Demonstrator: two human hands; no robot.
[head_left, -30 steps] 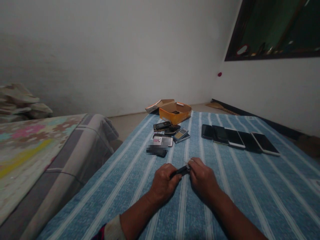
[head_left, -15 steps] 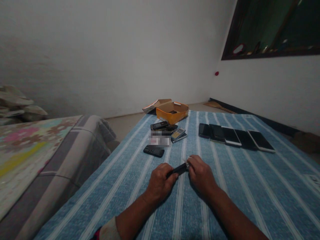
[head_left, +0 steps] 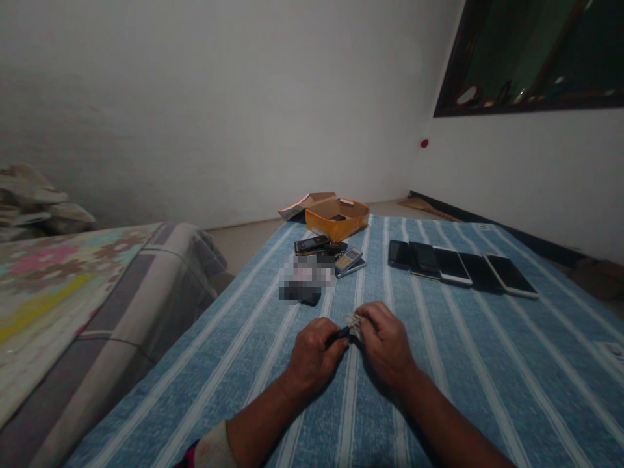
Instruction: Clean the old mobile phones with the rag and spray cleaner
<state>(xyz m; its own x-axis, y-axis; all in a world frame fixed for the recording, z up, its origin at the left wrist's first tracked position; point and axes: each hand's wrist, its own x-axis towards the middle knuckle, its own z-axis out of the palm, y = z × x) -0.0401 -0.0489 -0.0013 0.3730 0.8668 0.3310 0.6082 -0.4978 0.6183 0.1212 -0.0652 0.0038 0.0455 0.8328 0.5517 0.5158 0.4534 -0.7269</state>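
Note:
My left hand [head_left: 312, 357] and my right hand [head_left: 385, 341] meet low in the middle, over a blue striped cloth [head_left: 439, 364]. Both are closed on a small dark phone [head_left: 340, 335] held between them. My right fingers cover its right end, where a small pale piece shows. Beyond my hands lies a cluster of small keypad phones [head_left: 324, 257]. A row of several smartphones [head_left: 461, 265] lies face up to the right.
An open orange cardboard box [head_left: 336, 219] stands at the far end of the cloth, its lid beside it. A patterned mattress [head_left: 73, 292] lies to the left. White walls close the back and right, with a dark-framed window [head_left: 531, 58] upper right.
My right hand has slid left along the phone, so less of the dark body shows between my hands. The view has barely shifted.

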